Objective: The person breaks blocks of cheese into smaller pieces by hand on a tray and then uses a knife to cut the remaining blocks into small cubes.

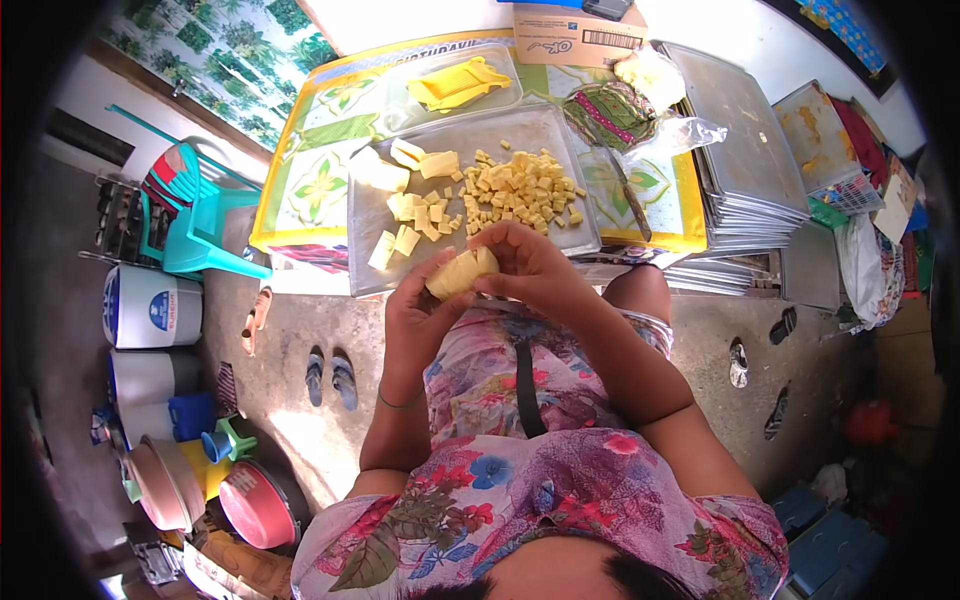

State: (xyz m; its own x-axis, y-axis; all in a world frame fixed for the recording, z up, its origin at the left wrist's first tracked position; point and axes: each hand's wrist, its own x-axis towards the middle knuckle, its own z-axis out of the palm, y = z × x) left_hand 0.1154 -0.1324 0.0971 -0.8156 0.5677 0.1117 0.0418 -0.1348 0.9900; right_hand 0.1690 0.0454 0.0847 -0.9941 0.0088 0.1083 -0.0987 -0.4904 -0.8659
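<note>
Between both hands is a pale yellow, thick peeled piece (462, 274), held just over the near edge of a metal tray (365, 225). Fingers of my left hand (418, 302) wrap its left side, while my right hand (535, 268) grips its right end with thumb and fingers. On the tray, many small yellow cubes (525, 185) form a pile at the right. Larger chunks (438, 165) lie at the left. A knife (628, 195) rests right of the tray, its blade toward me.
Behind the tray, a clear container (400, 115) has a yellow cloth (460, 84) in it. Stacked metal trays (730, 130), a patterned cloth (610, 113) and a cardboard box (580, 37) are at the right and back. A turquoise chair (210, 235) stands left; slippers (343, 378) lie on the floor.
</note>
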